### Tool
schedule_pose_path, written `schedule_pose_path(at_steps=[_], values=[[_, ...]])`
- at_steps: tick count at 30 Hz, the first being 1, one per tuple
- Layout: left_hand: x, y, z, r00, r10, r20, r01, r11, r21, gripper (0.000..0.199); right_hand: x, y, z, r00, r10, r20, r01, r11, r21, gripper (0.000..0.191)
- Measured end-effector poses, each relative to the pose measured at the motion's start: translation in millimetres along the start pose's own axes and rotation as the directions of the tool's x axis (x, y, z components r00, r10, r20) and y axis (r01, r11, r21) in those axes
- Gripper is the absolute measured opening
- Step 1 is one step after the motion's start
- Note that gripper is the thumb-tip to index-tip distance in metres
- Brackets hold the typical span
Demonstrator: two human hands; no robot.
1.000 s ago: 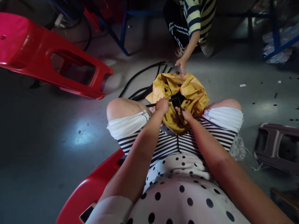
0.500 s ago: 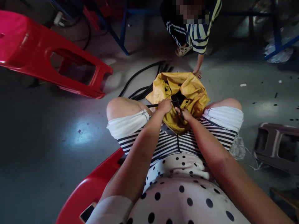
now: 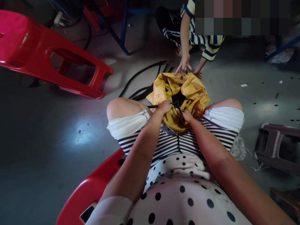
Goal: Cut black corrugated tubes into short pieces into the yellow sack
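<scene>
Between my knees sits a yellow sack point(image 3: 198, 97), its mouth open, with small dark pieces inside. My left hand point(image 3: 165, 106) is closed around a black tube point(image 3: 152, 106) that runs across the sack's left rim, its end pointing over the opening. Dark-handled scissors point(image 3: 180, 115) are gripped in my right hand point(image 3: 185, 115), their blades close to the tube's end. Whether the blades touch the tube is too small to tell. More long black tubes point(image 3: 138, 75) lie on the floor behind my left knee.
A person in a striped shirt point(image 3: 212, 43) crouches beyond the sack, one hand point(image 3: 184, 64) over its far rim, the other on the floor. A red stool point(image 3: 35, 43) lies at the left, a grey stool point(image 3: 272, 140) at the right. Dark bits dot the floor.
The crouching person has leaned in and stretched one hand over the sack's far rim, where small dark pieces now show below the fingers. My scissors' handles look more spread.
</scene>
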State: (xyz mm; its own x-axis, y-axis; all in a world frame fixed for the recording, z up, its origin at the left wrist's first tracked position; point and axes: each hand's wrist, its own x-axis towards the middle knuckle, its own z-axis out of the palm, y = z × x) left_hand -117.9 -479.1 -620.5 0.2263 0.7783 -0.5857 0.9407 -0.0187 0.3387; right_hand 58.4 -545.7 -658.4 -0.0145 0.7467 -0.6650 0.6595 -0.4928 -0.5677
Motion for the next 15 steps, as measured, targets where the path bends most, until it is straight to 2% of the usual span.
schedule_pose_path(at_steps=[6,15], values=[[-0.3,-2.2,3.2,0.998,-0.027,0.065,0.022,0.997,0.073,0.046,-2.9,-2.1,0.4,0.999,-0.012,0.031,0.015,0.995,-0.103,0.062],[-1.4,-2.0,2.6,0.997,-0.053,0.060,0.048,0.995,0.086,0.044,-4.5,0.2,0.3,1.000,-0.013,-0.027,0.012,0.998,-0.061,0.062]])
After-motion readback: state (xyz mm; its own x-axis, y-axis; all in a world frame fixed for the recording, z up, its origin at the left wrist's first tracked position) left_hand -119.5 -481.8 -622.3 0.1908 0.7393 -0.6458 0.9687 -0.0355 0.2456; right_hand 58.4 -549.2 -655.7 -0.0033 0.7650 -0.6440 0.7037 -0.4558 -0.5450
